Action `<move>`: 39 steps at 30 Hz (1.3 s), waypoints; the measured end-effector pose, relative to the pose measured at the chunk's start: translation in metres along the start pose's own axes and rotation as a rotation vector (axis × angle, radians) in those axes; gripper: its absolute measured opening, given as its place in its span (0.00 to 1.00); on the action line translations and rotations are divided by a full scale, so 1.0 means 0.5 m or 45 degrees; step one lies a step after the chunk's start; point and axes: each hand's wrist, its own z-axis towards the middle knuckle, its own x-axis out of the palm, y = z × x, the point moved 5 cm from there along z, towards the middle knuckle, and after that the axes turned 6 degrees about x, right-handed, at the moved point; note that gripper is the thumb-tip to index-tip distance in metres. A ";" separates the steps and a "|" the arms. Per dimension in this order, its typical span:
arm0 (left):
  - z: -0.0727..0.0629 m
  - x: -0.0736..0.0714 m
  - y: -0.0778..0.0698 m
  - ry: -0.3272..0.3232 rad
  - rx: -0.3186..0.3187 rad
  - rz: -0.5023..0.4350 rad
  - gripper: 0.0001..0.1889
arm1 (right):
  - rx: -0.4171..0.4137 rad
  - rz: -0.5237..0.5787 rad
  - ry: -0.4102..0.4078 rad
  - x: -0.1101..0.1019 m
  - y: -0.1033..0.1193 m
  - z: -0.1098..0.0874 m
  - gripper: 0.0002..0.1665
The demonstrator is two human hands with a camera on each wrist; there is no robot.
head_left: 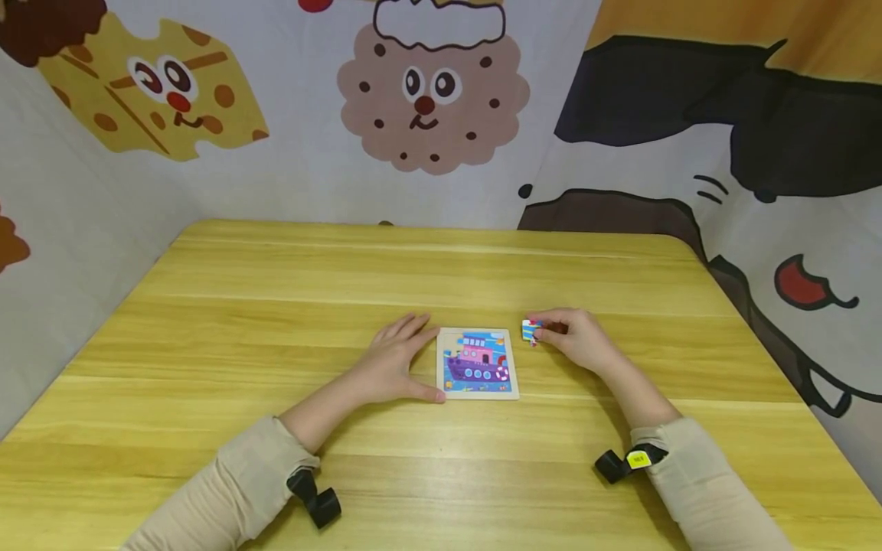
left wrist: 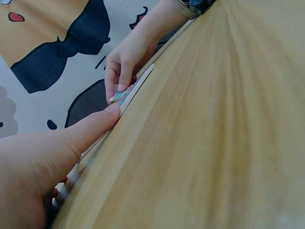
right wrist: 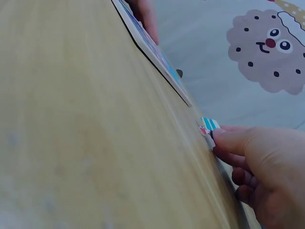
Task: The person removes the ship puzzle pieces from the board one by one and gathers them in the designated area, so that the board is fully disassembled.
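Note:
A square jigsaw puzzle board [head_left: 482, 396] with a pale rim and a purple and pink boat picture lies on the table. A bare beige patch shows at the picture's upper left. My left hand [head_left: 394, 366] spreads along the board's left side, its thumb at the lower left corner and its fingertips by the upper left one. To the right of the board, my right hand [head_left: 577, 337] pinches puzzle pieces [right wrist: 209, 125] with blue stripes and a bit of red between thumb and fingers. These pieces stay close over the tabletop; the fingers partly cover them.
The wooden table [head_left: 441, 474] reaches far beyond the board on every side. Behind it hangs a wall cloth [head_left: 289, 184] with cartoon figures. Both wrists carry black straps [head_left: 313, 497] below beige sleeves.

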 end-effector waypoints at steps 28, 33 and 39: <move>-0.002 -0.001 0.001 0.004 0.007 -0.004 0.59 | -0.057 -0.024 -0.084 0.000 0.012 -0.013 0.17; -0.001 -0.001 0.002 0.003 0.013 0.010 0.59 | -0.069 -0.024 -0.074 0.007 0.039 -0.016 0.19; -0.001 -0.003 0.000 0.006 0.018 0.009 0.59 | -0.141 -0.013 -0.015 0.027 0.067 -0.014 0.21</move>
